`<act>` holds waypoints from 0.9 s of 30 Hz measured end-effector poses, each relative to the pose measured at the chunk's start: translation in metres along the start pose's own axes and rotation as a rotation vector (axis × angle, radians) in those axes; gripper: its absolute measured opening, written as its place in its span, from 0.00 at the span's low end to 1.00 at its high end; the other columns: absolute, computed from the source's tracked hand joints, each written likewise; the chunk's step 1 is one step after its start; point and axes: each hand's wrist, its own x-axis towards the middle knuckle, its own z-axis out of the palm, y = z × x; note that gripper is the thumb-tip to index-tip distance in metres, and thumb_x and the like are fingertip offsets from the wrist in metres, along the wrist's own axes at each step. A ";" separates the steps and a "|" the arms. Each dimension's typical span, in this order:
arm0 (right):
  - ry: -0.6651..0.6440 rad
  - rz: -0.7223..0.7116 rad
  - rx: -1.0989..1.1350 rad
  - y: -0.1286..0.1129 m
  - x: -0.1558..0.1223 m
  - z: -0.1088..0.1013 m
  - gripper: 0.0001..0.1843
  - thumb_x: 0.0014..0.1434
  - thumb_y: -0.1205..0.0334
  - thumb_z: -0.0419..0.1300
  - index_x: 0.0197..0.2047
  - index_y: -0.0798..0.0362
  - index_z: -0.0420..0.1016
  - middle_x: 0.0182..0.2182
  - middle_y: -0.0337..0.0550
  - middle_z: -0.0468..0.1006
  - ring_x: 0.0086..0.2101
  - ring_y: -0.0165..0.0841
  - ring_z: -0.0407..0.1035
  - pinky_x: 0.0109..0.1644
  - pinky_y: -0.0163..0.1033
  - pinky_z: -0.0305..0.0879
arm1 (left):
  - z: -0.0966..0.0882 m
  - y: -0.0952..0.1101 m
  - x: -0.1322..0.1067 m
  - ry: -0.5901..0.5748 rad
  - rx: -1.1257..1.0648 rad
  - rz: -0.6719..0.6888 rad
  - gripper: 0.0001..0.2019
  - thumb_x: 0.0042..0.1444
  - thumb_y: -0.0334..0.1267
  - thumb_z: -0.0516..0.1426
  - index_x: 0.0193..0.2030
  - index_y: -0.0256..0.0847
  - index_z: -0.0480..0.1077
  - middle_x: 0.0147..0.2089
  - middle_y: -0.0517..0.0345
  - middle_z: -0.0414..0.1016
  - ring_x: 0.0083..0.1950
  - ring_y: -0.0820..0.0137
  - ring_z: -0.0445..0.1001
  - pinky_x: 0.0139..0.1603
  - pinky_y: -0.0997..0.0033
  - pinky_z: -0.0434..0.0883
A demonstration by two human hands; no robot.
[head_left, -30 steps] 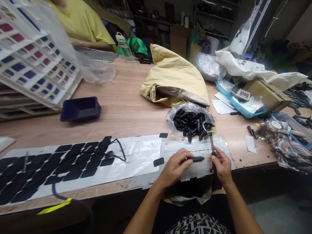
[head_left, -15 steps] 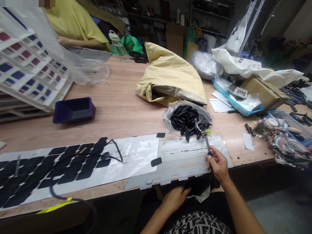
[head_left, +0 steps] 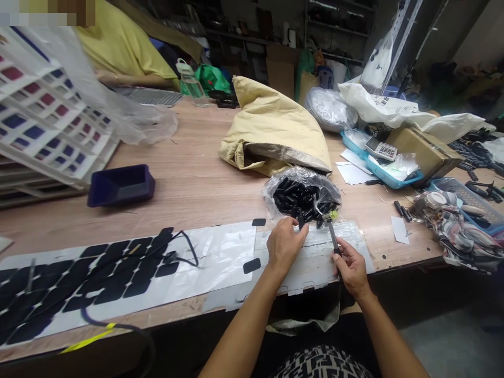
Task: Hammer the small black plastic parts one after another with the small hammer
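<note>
My left hand point(head_left: 284, 242) is at the front of a clear plastic bag point(head_left: 270, 197), thumb and fingers closed around the end of a black tapered piece point(head_left: 301, 218). Many similar black pieces point(head_left: 289, 194) lie heaped in the bag. My right hand point(head_left: 352, 268) grips a slim tool point(head_left: 334, 236) with a metal shaft and dark handle. The tool's small metal head is by the bag's right front, close to a yellow-green bit point(head_left: 334, 214); whether they are joined I cannot tell. Beneath both hands is a grey-white board point(head_left: 315, 262) at the table edge.
A white sheet with black patches point(head_left: 220, 254) and a dark cable point(head_left: 137, 328) lie left. Behind are a purple tray point(head_left: 121, 186), white crate point(head_left: 51, 121) and yellow sack point(head_left: 275, 126). Blue baskets point(head_left: 394, 176) and a cardboard box point(head_left: 427, 149) stand right. A person in yellow point(head_left: 122, 44) sits opposite.
My left hand has risen from below the table edge to the front of the bag and closed on a black piece there. My right hand stays nearly in place with the tool.
</note>
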 end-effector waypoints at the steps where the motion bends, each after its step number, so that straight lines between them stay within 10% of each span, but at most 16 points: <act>1: -0.001 -0.004 0.003 0.000 0.000 0.000 0.24 0.60 0.58 0.60 0.59 0.55 0.71 0.32 0.39 0.74 0.18 0.25 0.65 0.20 0.32 0.65 | 0.007 -0.003 0.006 0.008 0.041 -0.017 0.10 0.52 0.47 0.61 0.32 0.42 0.72 0.31 0.57 0.71 0.33 0.65 0.70 0.31 0.69 0.61; 15: 0.002 -0.020 -0.010 0.004 -0.001 -0.001 0.24 0.61 0.58 0.60 0.59 0.55 0.71 0.32 0.40 0.74 0.18 0.25 0.66 0.20 0.32 0.64 | -0.009 -0.024 -0.036 -0.053 0.065 0.257 0.05 0.57 0.37 0.59 0.40 0.45 0.73 0.40 0.59 0.73 0.40 0.66 0.74 0.38 0.70 0.67; 27: 0.036 -0.016 -0.033 0.007 -0.002 -0.001 0.26 0.60 0.57 0.61 0.61 0.55 0.70 0.34 0.41 0.74 0.18 0.25 0.65 0.20 0.33 0.64 | -0.003 -0.037 -0.022 -0.207 -0.010 0.269 0.09 0.60 0.37 0.58 0.47 0.44 0.73 0.43 0.57 0.73 0.46 0.65 0.73 0.47 0.67 0.69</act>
